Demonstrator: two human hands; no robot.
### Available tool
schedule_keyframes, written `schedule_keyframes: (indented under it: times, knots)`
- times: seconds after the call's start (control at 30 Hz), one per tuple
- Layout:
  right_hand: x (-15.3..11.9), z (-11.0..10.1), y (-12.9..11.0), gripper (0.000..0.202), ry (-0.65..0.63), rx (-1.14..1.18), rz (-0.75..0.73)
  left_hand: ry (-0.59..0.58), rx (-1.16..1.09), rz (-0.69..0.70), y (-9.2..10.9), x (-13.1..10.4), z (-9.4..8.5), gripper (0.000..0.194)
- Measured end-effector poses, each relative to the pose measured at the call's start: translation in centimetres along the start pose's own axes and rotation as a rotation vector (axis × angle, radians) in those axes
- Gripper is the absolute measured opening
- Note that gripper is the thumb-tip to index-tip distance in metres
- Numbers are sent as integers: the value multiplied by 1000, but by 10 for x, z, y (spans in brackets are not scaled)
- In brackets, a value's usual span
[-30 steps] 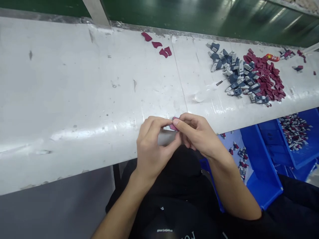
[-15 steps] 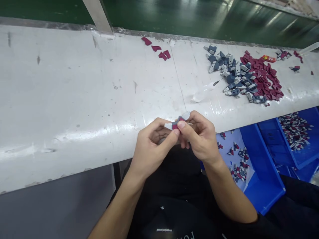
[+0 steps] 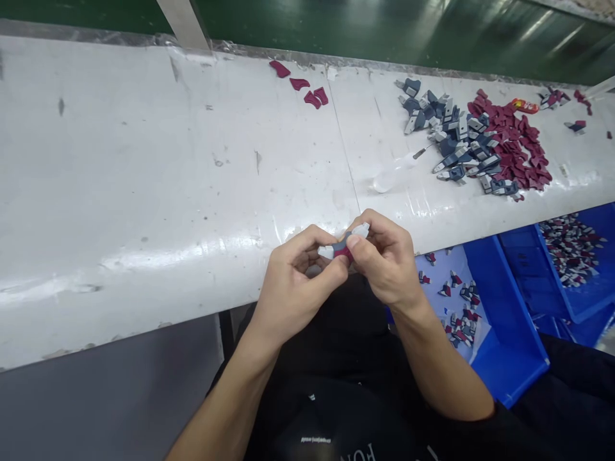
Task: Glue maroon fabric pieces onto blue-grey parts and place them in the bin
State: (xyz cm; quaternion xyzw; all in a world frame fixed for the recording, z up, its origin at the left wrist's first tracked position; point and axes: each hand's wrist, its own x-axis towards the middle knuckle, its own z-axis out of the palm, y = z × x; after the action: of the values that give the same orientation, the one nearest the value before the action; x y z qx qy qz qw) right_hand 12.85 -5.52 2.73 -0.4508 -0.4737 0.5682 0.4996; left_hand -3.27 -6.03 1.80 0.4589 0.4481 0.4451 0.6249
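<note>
Between my hands, just above the table's near edge, is a small plastic part in grey-blue and white with a maroon piece on its near side. My left hand pinches its left end, the thumb against the maroon piece. On the other end my right hand is closed, thumb pressing on top. The fingers hide the underside. Beyond my right hand lies a clear bottle with a thin needle tip. A pile of blue-and-white parts sits farther right, against a heap of maroon pieces.
Several loose maroon pieces lie at the back of the white table. A red-orange wrapper rests on the maroon heap. Blue bins with maroon, blue and white parts stand below the table on the right. A green panel borders the back.
The plastic part has tilted slightly in my fingers, showing more of its grey-blue top and right white end. Both hands keep their hold in nearly the same place. The view has shifted a little.
</note>
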Motion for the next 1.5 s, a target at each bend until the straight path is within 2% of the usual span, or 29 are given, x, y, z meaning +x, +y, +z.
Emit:
schedule_keyframes:
  times: [0.27, 0.57, 0.83, 1.1, 1.3, 1.37, 1.5]
  knots:
    - [3, -4, 1, 13, -32, -26, 1, 0, -42, 7, 1, 3, 0, 7]
    - [3, 4, 1, 16, 36, -29, 46, 6, 18, 28, 1, 2, 3, 10]
    - [2, 1, 3, 17, -27, 68, 82, 10, -26, -1, -3, 3, -6, 7]
    - [2, 9, 2, 24, 64, 18, 31, 22, -8, 3, -4, 3, -1, 11]
    - [0, 4, 1, 15, -27, 98, 143, 37, -35, -8, -5, 5, -5, 9]
    - [-1, 4, 0, 16, -28, 89, 172, 47, -34, -18, -6, 6, -6, 8]
    - [0, 8, -2, 23, 23, 8, 127, 48, -44, -31, -7, 5, -6, 9]
